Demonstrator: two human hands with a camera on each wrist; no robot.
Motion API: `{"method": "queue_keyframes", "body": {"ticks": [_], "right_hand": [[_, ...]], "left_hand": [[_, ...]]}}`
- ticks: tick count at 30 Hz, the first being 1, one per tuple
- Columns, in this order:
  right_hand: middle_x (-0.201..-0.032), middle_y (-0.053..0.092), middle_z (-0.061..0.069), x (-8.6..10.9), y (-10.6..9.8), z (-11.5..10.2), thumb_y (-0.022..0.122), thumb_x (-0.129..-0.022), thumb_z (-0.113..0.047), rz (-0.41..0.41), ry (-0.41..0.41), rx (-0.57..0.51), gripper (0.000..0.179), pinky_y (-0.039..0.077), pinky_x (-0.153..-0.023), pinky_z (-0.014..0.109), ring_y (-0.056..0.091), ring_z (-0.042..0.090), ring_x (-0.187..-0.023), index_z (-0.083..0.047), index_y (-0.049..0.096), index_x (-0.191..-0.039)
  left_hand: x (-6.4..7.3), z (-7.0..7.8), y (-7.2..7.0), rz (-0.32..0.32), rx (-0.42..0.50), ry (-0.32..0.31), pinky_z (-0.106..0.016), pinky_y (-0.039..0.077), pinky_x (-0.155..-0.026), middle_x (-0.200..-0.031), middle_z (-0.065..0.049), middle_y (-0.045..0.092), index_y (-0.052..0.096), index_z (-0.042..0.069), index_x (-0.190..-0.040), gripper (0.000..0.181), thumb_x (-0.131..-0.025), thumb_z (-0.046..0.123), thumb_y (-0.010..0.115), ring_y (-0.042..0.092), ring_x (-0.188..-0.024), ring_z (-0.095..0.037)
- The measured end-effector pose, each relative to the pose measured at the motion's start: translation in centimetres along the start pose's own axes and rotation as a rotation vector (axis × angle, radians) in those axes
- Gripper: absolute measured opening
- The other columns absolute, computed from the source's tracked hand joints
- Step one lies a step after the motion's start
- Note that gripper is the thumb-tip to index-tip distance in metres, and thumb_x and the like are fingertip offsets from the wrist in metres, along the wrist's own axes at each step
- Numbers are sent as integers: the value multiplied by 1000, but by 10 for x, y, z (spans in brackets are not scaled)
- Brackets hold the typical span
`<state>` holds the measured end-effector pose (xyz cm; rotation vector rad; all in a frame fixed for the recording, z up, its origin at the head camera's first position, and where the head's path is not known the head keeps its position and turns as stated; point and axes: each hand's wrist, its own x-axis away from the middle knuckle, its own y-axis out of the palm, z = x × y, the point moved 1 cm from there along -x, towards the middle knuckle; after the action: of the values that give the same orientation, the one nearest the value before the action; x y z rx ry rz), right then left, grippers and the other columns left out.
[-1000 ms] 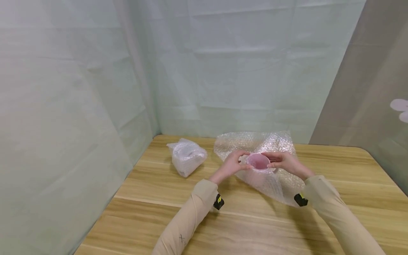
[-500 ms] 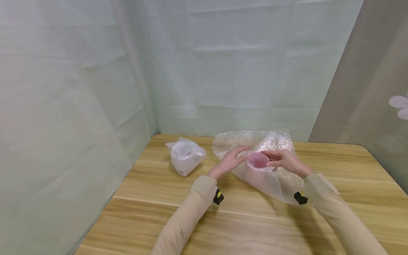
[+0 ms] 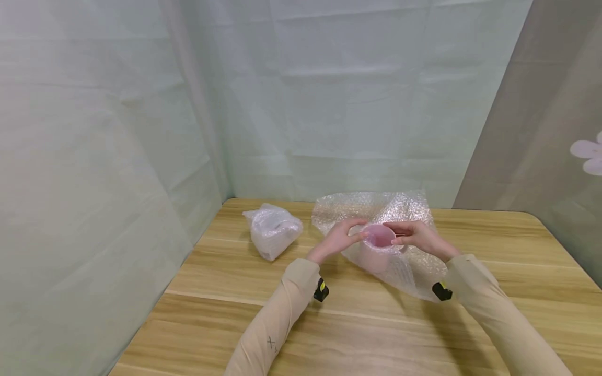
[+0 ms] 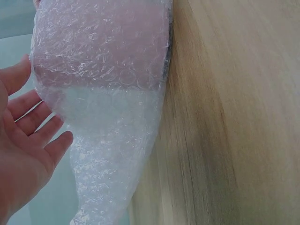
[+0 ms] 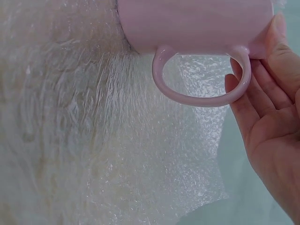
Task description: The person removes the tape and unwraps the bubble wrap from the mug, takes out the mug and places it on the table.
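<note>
Nearest, we see beige sleeves (image 3: pixel 270 324) over a wooden table (image 3: pixel 197 324). The left hand (image 3: pixel 335 241) lies with fingers loosely spread, touching bubble wrap (image 3: pixel 404 209) lapped against a pink mug (image 3: pixel 382 236); its thumb has shifted up to the rim, perhaps to steady the film there. The right hand (image 3: pixel 423 239) pinches the mug's rim beside its bare handle (image 5: pixel 201 101). The mug faces mouth up, wrap spread behind. Farther left we find a wrapped bundle (image 3: pixel 274 231), then pale cloth (image 3: pixel 348 104).
</note>
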<state>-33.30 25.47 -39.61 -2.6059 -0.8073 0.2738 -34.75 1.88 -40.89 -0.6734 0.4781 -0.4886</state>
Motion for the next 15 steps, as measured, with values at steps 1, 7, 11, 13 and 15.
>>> {"method": "queue_keyframes", "body": {"ticks": [1,7,11,13,15], "right_hand": [[-120,46,31,0,0,0,61,-85,-1,1,0,0,49,49,-65,50,52,41,-101,11,41,-128],[-120,47,30,-1,1,0,58,-85,5,9,13,4,46,48,-65,52,52,40,-100,10,42,-128],[-119,48,30,0,0,0,59,-85,5,17,15,7,46,49,-65,51,53,40,-99,10,42,-127],[-119,48,30,0,0,0,59,-84,3,18,19,8,47,49,-65,51,54,39,-99,9,43,-128],[-120,48,29,0,0,-1,60,-84,1,16,23,11,47,49,-66,51,54,38,-99,8,43,-128]], "left_hand": [[0,0,0,6,1,-7,-34,30,-98,-128,-8,49,50,4,-126,43,-90,26,57,40,-119,-19],[3,4,-4,79,41,-22,-30,35,-94,-118,-6,56,57,4,-117,33,-91,23,56,47,-111,-17],[5,6,-8,123,50,5,-28,38,-90,-111,-6,60,60,2,-111,27,-90,19,58,51,-105,-18],[6,5,-10,130,53,13,-28,38,-90,-109,-7,60,61,2,-110,26,-89,17,59,52,-104,-18],[8,4,-11,134,54,13,-27,37,-90,-108,-7,61,61,2,-110,26,-87,16,61,52,-103,-18]]}}
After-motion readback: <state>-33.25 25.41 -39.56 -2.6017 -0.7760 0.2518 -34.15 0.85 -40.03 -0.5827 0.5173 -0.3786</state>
